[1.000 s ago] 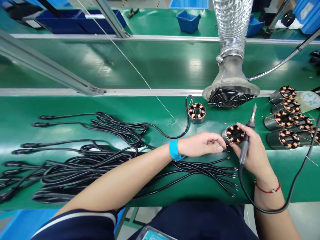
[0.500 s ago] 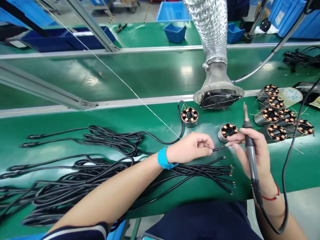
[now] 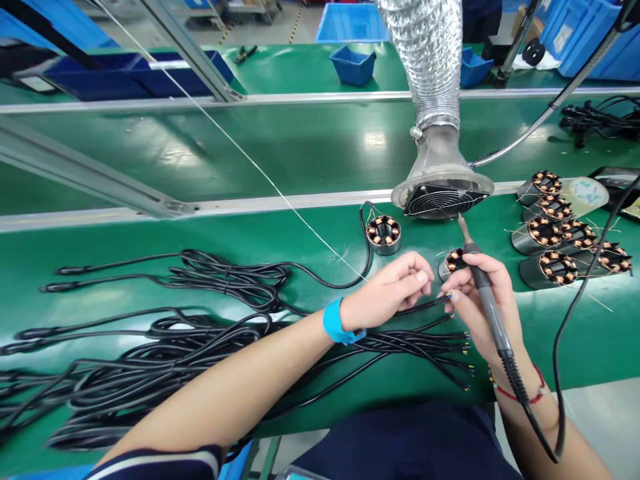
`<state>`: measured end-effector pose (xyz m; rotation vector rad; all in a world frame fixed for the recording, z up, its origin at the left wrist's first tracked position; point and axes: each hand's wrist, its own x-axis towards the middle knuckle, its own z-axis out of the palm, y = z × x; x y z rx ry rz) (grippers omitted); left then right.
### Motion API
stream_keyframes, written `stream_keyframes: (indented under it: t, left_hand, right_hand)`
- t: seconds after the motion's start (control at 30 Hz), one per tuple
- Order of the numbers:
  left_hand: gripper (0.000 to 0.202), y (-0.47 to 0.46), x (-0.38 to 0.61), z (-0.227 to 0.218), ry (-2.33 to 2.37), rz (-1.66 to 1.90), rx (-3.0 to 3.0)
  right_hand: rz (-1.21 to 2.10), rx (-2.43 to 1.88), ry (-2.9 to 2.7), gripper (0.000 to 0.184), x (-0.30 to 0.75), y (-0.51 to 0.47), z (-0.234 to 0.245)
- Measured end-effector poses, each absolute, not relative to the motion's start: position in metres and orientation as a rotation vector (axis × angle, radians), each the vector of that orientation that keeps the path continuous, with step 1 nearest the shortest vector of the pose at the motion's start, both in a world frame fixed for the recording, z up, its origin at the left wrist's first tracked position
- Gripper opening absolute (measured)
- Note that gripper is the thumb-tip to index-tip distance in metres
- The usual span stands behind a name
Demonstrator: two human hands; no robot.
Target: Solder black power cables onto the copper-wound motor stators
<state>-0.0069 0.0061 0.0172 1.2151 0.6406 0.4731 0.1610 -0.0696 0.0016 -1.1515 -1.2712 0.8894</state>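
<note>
Grip of the left hand [image 3: 395, 287]: thumb and fingers closed in a pinch on the end of one black cable [image 3: 425, 305], held just above the desk [image 3: 300, 233], centre-right of the frame. Grip of the right hand [image 3: 475, 300]: closed round a soldering iron [image 3: 487, 293], pen-fashion, fingertips also touching the same cable end. Iron tip directed to the upper left, toward the extractor fan [image 3: 443, 197]; cord looping off to the lower right. Copper-wound stator [image 3: 453, 261] on the desk between the two hands, partly hidden behind the fingers.

Compared with half a second earlier: iron no longer upright but tilted, tip swung leftward; right hand moved in over the stator, formerly in full view; left hand slightly raised, cable end lifted with it. Judged effect: cable end and stator brought close together, iron tip clear of both.

Surroundings: second stator [image 3: 383, 233] with cable attached, left of the fan; cluster of stators [image 3: 555, 230] at the right edge; cable bundle [image 3: 150, 347] across the lower left; thin solder wire [image 3: 240, 150] running diagonally from the upper left.
</note>
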Motion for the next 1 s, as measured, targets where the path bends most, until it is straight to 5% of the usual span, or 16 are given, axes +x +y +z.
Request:
stream_keyframes:
  t: [0.37,0.67,1.0]
  left_hand:
    - [0.029,0.009,-0.007,0.026,0.65,0.35,1.724]
    - [0.022,0.011,-0.011,0.025,0.457,0.113,1.205]
    - [0.009,0.02,0.006,0.016,0.91,0.566,1.318]
  right_hand:
    - [0.775,-1.117,-1.413,0.048,0.155,-0.072,0.003]
    - [0.617,-1.056,-1.454,0.043,0.153,-0.074,0.006]
    - [0.527,-1.381,-1.318,0.039,0.181,-0.071,0.014]
